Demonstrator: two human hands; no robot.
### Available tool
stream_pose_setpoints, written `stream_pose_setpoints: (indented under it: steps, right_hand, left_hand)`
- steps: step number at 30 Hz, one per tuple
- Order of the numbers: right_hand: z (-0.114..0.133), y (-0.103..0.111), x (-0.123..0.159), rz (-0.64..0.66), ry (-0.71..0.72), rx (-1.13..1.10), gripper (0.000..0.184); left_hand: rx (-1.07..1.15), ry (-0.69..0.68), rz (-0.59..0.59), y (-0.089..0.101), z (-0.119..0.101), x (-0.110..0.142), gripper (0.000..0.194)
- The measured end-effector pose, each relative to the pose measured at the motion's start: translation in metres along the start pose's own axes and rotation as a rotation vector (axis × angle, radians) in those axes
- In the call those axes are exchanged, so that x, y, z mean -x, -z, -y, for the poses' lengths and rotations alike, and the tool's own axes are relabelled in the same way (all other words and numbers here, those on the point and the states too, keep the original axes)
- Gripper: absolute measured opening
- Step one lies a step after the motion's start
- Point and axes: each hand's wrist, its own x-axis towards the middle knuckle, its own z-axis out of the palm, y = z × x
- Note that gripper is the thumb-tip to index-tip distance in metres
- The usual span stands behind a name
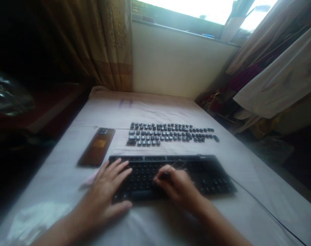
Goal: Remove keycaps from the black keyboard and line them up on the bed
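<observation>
A black computer keyboard (142, 195) lies across the cloth in front of me. My left hand (106, 182) rests over its left end, fingers spread, thumb near the front edge. My right hand (174, 182) is closed above the middle of the keys. Between its fingers is a small dark tool (166, 175) with thin wires (179, 164) sticking up past the knuckles; it resembles a wire keycap puller, but blur hides its exact shape. Whether its lower end touches a key is hidden by my fingers. Behind the keyboard, loose keycaps (149, 138) lie in several rows.
A brown phone (96, 148) lies face down left of the keycaps. The keyboard's cable (268, 210) trails off to the right. Pale crumpled material (40, 218) is at the lower left. Beyond the cloth-covered surface (155, 106) are a curtain (111, 44), a wall and hanging cloths.
</observation>
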Motion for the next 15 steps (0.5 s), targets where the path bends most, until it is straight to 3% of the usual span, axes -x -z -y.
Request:
stream_pose_setpoints:
  steps: [2,6,8,11,13,15]
  right_hand:
    - [0.001,0.000,0.000,-0.069,-0.038,-0.120,0.002]
    - [0.003,0.000,-0.002,-0.343,-0.253,-0.498,0.016]
    - [0.004,-0.001,-0.003,-0.368,-0.291,-0.556,0.021]
    - [0.009,-0.007,-0.002,-0.319,-0.233,-0.491,0.013]
    - [0.013,-0.012,0.000,-0.306,-0.123,-0.410,0.003]
    - [0.017,-0.017,0.002,-0.305,0.000,-0.342,0.007]
  left_hand:
    - [0.009,0.005,0.004,-0.001,0.000,0.000,0.076]
    - [0.026,0.013,-0.014,-0.002,-0.002,0.001,0.075]
    - [0.024,0.018,-0.013,-0.001,-0.003,0.001,0.075]
    - [0.008,0.017,0.005,0.000,-0.003,0.001,0.076]
    - [-0.001,0.014,0.007,0.000,-0.003,0.002,0.075]
    - [0.003,0.002,-0.010,0.001,-0.003,0.002,0.072]
